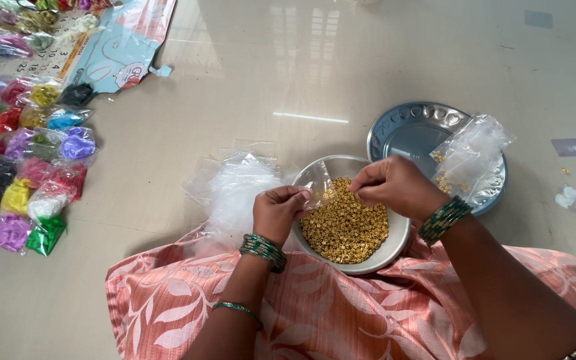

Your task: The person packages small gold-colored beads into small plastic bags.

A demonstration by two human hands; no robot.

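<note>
A white bowl full of small gold beads rests at my lap on peach leaf-patterned cloth. Over the bowl I hold a small clear plastic pouch. My left hand pinches its left edge. My right hand, fingers bunched together, grips the pouch's right side at its mouth. Green bangles circle both wrists.
A round steel plate lies behind the bowl with a clear bag holding a few gold beads on it. A heap of empty clear pouches sits left of the bowl. Several packets of coloured thread lie at far left.
</note>
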